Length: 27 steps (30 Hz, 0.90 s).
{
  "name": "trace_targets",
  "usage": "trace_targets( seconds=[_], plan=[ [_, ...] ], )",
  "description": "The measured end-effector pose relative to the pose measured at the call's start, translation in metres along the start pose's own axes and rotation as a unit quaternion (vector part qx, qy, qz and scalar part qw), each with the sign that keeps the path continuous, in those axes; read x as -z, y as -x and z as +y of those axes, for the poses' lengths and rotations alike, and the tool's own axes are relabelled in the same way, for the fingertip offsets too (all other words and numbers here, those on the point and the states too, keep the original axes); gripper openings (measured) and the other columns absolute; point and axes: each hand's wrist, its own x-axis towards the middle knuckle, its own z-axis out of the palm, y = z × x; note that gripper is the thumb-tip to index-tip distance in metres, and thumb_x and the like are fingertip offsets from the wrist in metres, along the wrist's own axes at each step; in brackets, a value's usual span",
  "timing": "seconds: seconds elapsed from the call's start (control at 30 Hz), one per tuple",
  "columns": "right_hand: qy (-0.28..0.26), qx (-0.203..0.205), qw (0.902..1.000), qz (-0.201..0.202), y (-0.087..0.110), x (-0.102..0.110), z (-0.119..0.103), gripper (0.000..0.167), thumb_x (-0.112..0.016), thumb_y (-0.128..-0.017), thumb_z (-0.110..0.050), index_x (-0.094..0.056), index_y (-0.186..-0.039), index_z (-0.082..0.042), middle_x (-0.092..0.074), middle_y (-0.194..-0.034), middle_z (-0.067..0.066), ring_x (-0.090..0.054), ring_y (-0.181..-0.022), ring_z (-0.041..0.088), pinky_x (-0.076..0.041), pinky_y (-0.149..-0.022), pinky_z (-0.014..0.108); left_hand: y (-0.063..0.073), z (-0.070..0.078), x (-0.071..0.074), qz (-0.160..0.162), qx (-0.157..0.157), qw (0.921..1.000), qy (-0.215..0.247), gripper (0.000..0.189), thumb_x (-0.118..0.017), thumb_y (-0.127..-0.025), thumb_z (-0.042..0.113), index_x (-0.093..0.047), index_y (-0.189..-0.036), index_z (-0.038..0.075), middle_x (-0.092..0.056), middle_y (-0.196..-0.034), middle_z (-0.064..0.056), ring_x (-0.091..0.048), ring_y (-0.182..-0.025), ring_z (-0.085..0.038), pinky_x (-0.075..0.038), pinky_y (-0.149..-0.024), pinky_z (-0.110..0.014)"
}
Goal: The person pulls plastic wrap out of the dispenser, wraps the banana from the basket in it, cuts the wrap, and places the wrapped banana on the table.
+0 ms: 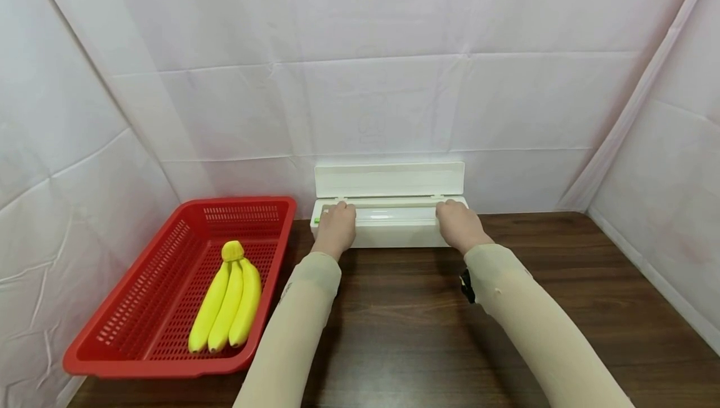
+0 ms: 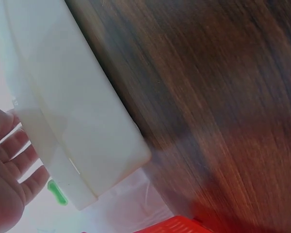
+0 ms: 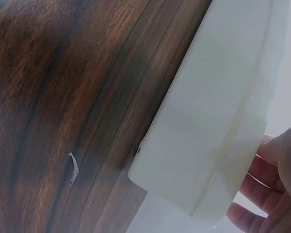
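Note:
A long white plastic wrap dispenser (image 1: 396, 237) stands against the back sheet, its hinged lid (image 1: 389, 180) raised. A shiny clear strip runs along its opened top, and a small green slider (image 2: 57, 192) sits at the left end. My left hand (image 1: 336, 228) is at the left part of the opened top, fingers bent over it. Near the right end, my right hand (image 1: 458, 223) holds the top edge in much the same way. In both wrist views the fingertips meet the dispenser's upper edge, partly hidden behind it.
On the left a red plastic basket (image 1: 135, 367) holds a bunch of yellow bananas (image 1: 230, 302). White sheets hang at the back and both sides of the dark wooden table (image 1: 394, 333). A small whitish scrap (image 3: 73, 169) lies on the wood near the dispenser's right end.

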Motion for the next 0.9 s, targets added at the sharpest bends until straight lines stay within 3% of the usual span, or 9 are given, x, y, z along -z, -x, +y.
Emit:
trace_targets(
  seconds=[0.23,0.4,0.9],
  plan=[
    [-0.015,0.0,0.9997,-0.018,0.0002,0.002,0.0045,0.018,-0.043,-0.096,-0.006,-0.06,-0.095,0.001,-0.061,-0.09,0.016,-0.06,-0.082,0.029,-0.05,-0.067,0.044,-0.0006,0.0,-0.0005,-0.005,0.003,1.0,-0.003,0.017,-0.053,-0.093,0.007,-0.061,-0.108,0.003,-0.061,-0.107,-0.012,-0.06,-0.103,-0.029,-0.049,-0.089,-0.045],
    [-0.041,0.001,0.9988,-0.026,0.0001,0.0048,0.0064,0.024,-0.041,-0.097,-0.009,-0.062,-0.092,-0.001,-0.061,-0.087,0.013,-0.055,-0.076,0.024,-0.047,-0.067,0.04,-0.0017,-0.0015,-0.0022,-0.003,0.002,1.0,-0.004,0.017,-0.053,-0.093,0.007,-0.061,-0.108,0.004,-0.061,-0.107,-0.011,-0.06,-0.103,-0.028,-0.049,-0.089,-0.044],
    [-0.003,0.004,0.9998,-0.019,-0.0041,0.001,0.0076,0.019,-0.045,-0.097,-0.008,-0.061,-0.091,0.0,-0.061,-0.088,0.016,-0.06,-0.082,0.029,-0.05,-0.068,0.044,-0.0015,-0.0034,-0.0008,0.009,0.001,0.9999,-0.008,0.011,-0.051,-0.093,0.007,-0.059,-0.101,0.004,-0.061,-0.1,-0.011,-0.061,-0.096,-0.029,-0.05,-0.083,-0.043]
  ],
)
